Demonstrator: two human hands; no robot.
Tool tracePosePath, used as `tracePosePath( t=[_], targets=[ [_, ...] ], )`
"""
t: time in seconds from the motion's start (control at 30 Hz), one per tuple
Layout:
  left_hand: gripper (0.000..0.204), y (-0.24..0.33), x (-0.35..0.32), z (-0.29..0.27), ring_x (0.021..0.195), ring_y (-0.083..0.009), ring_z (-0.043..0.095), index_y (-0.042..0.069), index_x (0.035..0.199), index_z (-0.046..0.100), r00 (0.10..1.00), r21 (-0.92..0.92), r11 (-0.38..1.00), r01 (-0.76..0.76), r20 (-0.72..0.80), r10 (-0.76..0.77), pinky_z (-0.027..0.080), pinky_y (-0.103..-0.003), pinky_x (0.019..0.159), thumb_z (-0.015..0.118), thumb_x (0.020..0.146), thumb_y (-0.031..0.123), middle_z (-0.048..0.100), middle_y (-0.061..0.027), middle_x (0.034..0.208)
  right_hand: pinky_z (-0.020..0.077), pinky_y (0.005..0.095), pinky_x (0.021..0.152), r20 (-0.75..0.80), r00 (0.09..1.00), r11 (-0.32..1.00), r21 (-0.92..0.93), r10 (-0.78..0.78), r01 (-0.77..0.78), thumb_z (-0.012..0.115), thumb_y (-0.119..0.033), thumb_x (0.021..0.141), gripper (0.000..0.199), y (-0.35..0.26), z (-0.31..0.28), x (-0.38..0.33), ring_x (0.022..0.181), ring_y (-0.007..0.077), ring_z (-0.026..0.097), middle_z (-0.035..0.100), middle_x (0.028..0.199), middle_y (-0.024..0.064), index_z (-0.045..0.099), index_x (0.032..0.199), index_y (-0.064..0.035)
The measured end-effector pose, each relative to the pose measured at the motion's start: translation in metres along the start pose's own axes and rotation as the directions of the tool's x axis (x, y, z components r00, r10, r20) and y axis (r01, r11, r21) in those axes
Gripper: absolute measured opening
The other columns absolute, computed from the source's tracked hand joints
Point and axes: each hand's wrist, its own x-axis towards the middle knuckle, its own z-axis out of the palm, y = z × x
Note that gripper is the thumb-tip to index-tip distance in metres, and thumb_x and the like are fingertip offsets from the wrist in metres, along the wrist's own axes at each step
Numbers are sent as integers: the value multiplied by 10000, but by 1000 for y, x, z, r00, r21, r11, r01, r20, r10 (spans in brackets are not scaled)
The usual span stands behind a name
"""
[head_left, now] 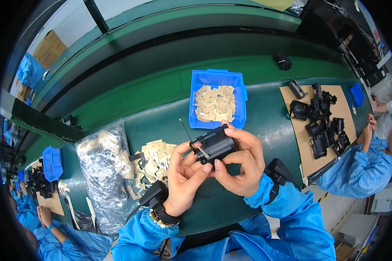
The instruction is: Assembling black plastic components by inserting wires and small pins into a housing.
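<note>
A black plastic housing (217, 145) is held up between both hands over the green table. My left hand (185, 176) grips its left end, thumb along the lower edge. Around its right end close the fingers of my right hand (246, 163), with the thumb pressed against the near side. A thin dark wire with a pale tip (184, 125) sticks up at the housing's left end, beside a small light-coloured strip (202, 152). Just beyond my hands stands a blue bin (245, 104) holding many beige paper-like pieces (215, 102).
Left of my hands lie loose beige pieces (154, 158) and a clear plastic bag (104, 169) of parts. At right, several black housings (320, 122) rest on a cardboard sheet (298, 143). Co-workers in blue sit at both sides. One black part (283, 61) lies farther back.
</note>
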Motion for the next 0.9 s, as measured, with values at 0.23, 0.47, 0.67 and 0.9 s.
tracePosePath(
  t=[0.23, 0.47, 0.67, 0.9],
  targets=[
    [480, 0, -1, 0, 1115, -237, 626, 33, 1322, 350, 1000, -5, 1000, 0, 7, 0, 570, -361, 903, 547, 907, -104, 549, -224, 1270, 530, 469, 953, -33, 999, 1000, 8, -2, 3, 736, 49, 729, 175, -1, 0, 2, 1190, 478, 562, 501, 1282, 229, 576, 779, 1],
    [471, -1, -1, 1, 1117, -233, 625, 33, 1319, 354, 1000, -16, 1000, 7, -1, -7, 567, -362, 909, 543, 909, -103, 551, -221, 1267, 532, 467, 948, -40, 999, 1000, -7, 7, -7, 735, 44, 734, 169, -1, 1, 0, 1187, 476, 565, 510, 1275, 228, 580, 784, -1],
    [467, 1, -1, 2, 1113, -229, 627, 43, 1320, 358, 999, -9, 999, 35, -21, -36, 562, -365, 920, 545, 915, -94, 565, -204, 1260, 536, 455, 941, -49, 999, 1000, -25, 16, -18, 743, 30, 728, 169, -1, 1, 1, 1163, 457, 587, 534, 1252, 227, 588, 786, -4],
    [459, 0, -1, 1, 1108, -223, 632, 45, 1320, 373, 998, -31, 998, 48, -43, -49, 556, -365, 928, 556, 918, -80, 579, -196, 1255, 552, 422, 897, -52, 998, 998, -53, 26, -29, 744, 24, 718, 166, -1, 2, 1, 1143, 428, 609, 551, 1240, 215, 595, 782, -12]
  ],
)
